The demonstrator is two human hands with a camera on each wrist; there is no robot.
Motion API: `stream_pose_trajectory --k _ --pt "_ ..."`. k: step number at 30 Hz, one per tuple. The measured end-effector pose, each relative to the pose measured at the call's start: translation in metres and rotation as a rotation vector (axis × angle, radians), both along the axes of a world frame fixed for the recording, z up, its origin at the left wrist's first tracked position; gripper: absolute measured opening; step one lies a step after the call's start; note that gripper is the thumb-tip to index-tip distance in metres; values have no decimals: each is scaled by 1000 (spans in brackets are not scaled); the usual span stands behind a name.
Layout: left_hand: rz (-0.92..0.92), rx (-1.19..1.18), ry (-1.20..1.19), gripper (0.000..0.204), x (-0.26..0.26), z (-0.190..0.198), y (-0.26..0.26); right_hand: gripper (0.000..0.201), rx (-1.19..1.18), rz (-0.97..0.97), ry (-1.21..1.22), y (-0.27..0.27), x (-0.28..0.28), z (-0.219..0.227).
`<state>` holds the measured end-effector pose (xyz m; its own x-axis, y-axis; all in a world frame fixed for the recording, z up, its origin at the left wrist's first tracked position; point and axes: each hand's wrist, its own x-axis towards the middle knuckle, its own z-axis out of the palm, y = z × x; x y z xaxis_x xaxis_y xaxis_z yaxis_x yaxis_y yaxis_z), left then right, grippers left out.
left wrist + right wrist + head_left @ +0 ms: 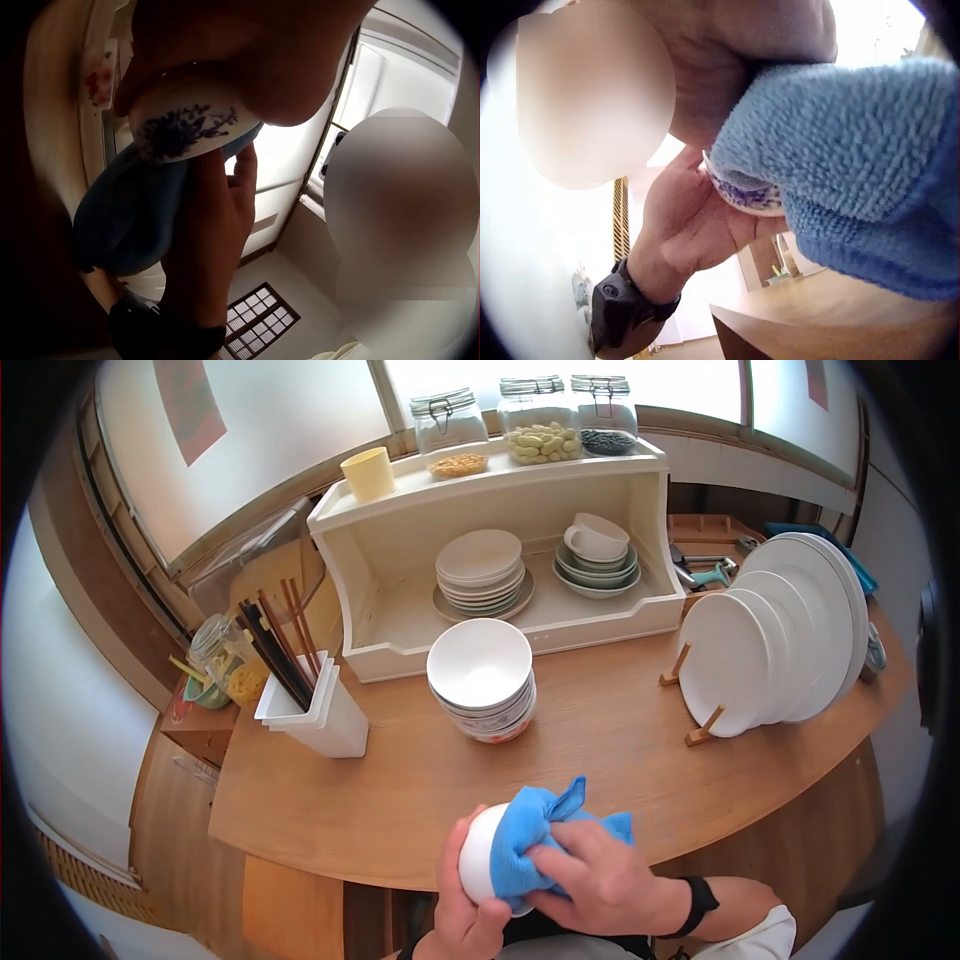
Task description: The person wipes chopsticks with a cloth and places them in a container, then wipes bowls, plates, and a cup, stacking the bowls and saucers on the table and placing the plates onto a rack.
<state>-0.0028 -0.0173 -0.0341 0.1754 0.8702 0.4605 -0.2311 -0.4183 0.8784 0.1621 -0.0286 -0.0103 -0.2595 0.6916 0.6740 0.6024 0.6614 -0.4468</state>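
A white bowl [478, 860] is held near the table's front edge by my left hand [462, 895], with the thumb and fingers around its side. My right hand [610, 880] grips a blue cloth [520, 840] and presses it against the bowl. The left wrist view shows a dark blue flower pattern on the bowl [187, 131], with the cloth [127, 214] beside it. In the right wrist view the cloth [840, 142] covers much of the bowl [742, 193], and my left hand [697, 217] supports it from the far side.
A stack of bowls [480, 665] stands mid-table. Behind it, a white shelf [390, 610] holds small plates, bowls and a cup, with jars on top. A white container [335, 715] with chopsticks is at left; large plates [725, 660] stand in a wooden rack at right.
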Motion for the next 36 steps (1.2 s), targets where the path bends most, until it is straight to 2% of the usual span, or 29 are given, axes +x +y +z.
stream_pose_trajectory --k 1,3,5,7,8,9,11,12,13,15,16,17,19,21,22,23,24,25,27,28,30,31,32,33,34,35,36 --pt "-3 -1 4 69 -5 1 2 51 -1 -3 4 -1 -4 -2" --pt "-139 165 340 85 -21 2 5 47 -58 75 212 -5 -10 -7" --pt "-158 171 318 83 -23 7 8 39 -113 97 295 -11 -11 -9" --pt "-222 466 561 81 -32 21 14 41 -517 327 444 -14 -3 -1" --pt "-282 459 506 78 -33 21 15 45 -744 490 568 -12 4 3" --pt "-292 456 507 78 -34 21 13 45 -745 483 576 -14 7 3" --pt "-448 473 408 77 -37 22 12 50 -958 823 775 -15 10 1" --pt "-446 475 416 77 -38 23 11 55 -908 841 646 -14 13 -2" --pt "-450 476 418 77 -38 23 12 55 -905 839 651 -15 11 -4" --pt "-326 350 561 77 -37 19 17 31 -385 389 -88 -16 2 -7" --pt "-280 240 601 78 -35 16 17 25 -254 298 -137 -13 2 -1" --pt "-281 242 606 78 -32 9 15 22 -140 229 -294 -11 2 1" --pt "-307 -163 370 85 -30 -4 11 21 29 97 -545 -10 -2 -8" --pt "-174 -168 211 87 -30 1 8 26 23 59 -597 -8 10 20" --pt "-115 -232 66 85 -32 6 9 22 87 -61 -609 -9 17 35" --pt "-50 -285 -84 84 -33 15 14 21 47 -185 -619 -10 30 41" --pt "88 -250 -55 83 -33 24 18 25 71 -255 -446 -5 46 44" --pt "121 -259 -137 82 -37 25 23 32 60 -300 -233 -4 60 37" --pt "54 -265 -194 80 -43 25 29 43 -186 -81 398 -10 71 25" --pt "53 -266 -192 80 -40 24 26 43 -186 -83 400 -11 65 13" --pt "30 -270 -78 79 -28 21 17 56 -224 147 665 -4 46 -15" --pt "42 -242 26 77 -23 25 9 62 -335 260 674 -1 36 -16" --pt "22 -242 33 77 -25 16 8 68 -446 375 680 3 25 -16" --pt "-49 -26 122 84 -28 1 6 68 -440 360 685 8 15 -19" --pt "-119 191 206 95 -29 -6 6 69 -540 364 838 12 5 -24" --pt "-131 435 306 99 -25 -2 11 69 -637 366 992 15 0 -27" --pt "-93 518 409 95 -23 2 8 69 -632 353 998 20 0 -28"
